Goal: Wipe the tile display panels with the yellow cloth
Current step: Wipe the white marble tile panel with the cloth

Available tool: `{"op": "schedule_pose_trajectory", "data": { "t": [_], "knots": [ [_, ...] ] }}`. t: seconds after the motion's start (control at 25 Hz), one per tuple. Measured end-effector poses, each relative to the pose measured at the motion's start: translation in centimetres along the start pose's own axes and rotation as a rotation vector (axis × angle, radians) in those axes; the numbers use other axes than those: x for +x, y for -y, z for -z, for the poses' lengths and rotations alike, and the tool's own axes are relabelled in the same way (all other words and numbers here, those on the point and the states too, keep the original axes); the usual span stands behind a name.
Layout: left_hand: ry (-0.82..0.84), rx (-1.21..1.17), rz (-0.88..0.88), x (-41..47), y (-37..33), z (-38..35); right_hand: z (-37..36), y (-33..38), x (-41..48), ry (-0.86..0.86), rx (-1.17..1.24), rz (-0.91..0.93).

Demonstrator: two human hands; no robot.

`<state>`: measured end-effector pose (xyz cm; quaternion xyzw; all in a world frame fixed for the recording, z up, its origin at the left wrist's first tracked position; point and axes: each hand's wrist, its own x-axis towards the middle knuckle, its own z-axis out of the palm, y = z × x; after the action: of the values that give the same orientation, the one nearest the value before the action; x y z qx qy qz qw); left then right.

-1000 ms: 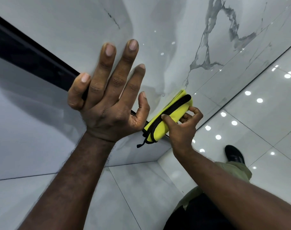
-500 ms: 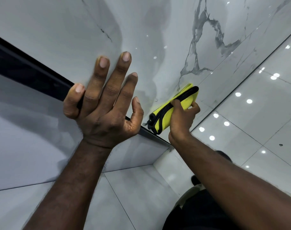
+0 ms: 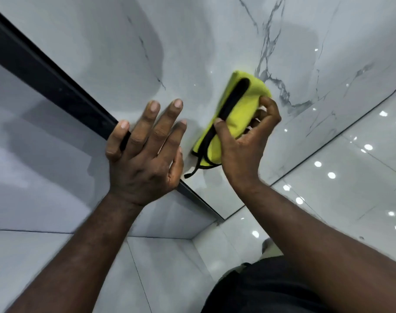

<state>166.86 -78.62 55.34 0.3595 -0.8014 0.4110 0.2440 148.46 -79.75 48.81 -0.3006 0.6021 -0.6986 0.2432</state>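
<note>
yellow cloth (image 3: pixel 242 109) moved up glossy veined tile panel (image 3: pixel 192 41) | right hand (image 3: pixel 244 150) fingers pinching folded, black-trimmed cloth | left hand (image 3: pixel 142 163) fingers spread flat alongside

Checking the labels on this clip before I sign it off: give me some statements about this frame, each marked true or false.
1. The right hand holds the yellow cloth against the marble-look panel. True.
2. The left hand grips the cloth too. False: it rests on the panel with straight fingers and holds nothing.
3. The cloth is spread out in a single layer. False: it is folded into a thick pad, with its black trim showing.
4. A black strip runs along the panel's edge under the left hand. True.
5. The floor is dull carpet. False: it is glossy tile mirroring round lights.
</note>
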Motion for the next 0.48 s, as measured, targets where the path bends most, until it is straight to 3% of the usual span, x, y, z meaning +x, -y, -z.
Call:
{"op": "schedule_pose_trajectory", "data": {
  "t": [0.08, 0.12, 0.24, 0.32, 0.44, 0.48],
  "knots": [
    [0.013, 0.059, 0.013, 0.8, -0.2, 1.1, -0.1, 0.7, 1.7, -0.104, 0.045, -0.202],
    [0.028, 0.071, 0.005, 1.4, -0.5, 1.6, -0.4, 1.3, 2.2, -0.078, 0.019, -0.184],
    [0.065, 0.179, 0.012, 3.6, 0.3, 2.7, -0.2, 3.1, 0.1, 0.158, -0.059, 0.167],
    [0.074, 0.224, 0.016, 3.8, 0.6, 3.2, 0.6, 2.2, 1.2, 0.208, -0.034, 0.234],
    [0.105, 0.214, 0.014, 4.0, 0.0, 3.6, 0.8, 2.1, 3.5, 0.048, 0.051, -0.131],
    [0.112, 0.213, 0.003, 4.2, -0.2, 3.7, 1.0, 3.1, 3.3, 0.052, 0.044, -0.075]
  ]
}}
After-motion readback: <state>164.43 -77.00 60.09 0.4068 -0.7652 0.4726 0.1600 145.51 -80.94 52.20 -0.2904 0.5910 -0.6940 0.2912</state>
